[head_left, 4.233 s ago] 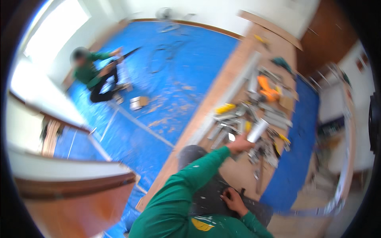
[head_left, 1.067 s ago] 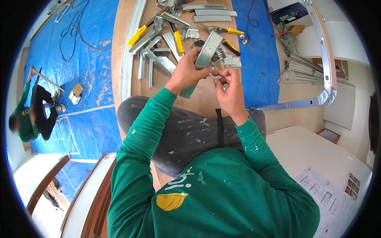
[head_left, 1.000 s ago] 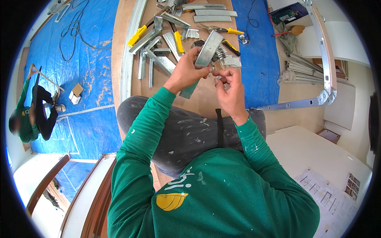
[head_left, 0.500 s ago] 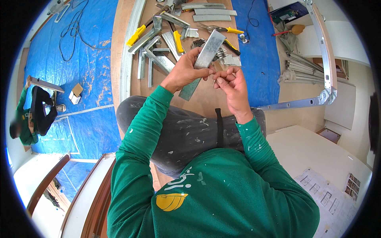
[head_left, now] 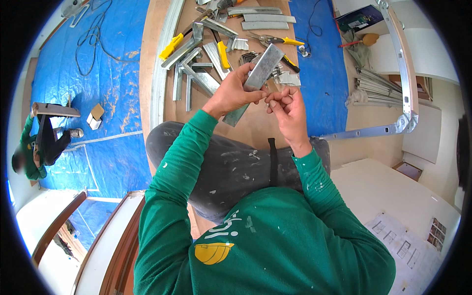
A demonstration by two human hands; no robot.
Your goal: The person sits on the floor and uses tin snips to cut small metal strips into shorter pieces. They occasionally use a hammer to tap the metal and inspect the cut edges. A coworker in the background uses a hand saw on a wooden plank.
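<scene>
A flat galvanized metal strip (head_left: 266,66) slants across in front of my lap. My left hand (head_left: 232,93) is closed round its middle, with the thumb over the near side. Close by its thumb, my right hand (head_left: 286,107) is pinched at the strip's right side. Whatever sits between those fingertips is too small to name. Beyond the hands lie bent metal brackets (head_left: 200,81), tin snips with yellow handles (head_left: 275,40) and a bundle of small metal pieces (head_left: 248,58).
Several metal strips (head_left: 265,25) lie at the bench's far end. A long metal channel (head_left: 160,83) runs along its left edge. Blue sheeting (head_left: 115,118) covers the floor. At far left, a co-worker (head_left: 34,152) holds a board. A folding ladder (head_left: 407,73) stands at right.
Both hands and the strip have shifted slightly, the strip's far end dropping a little nearer to me. The co-worker at left has moved the board.
</scene>
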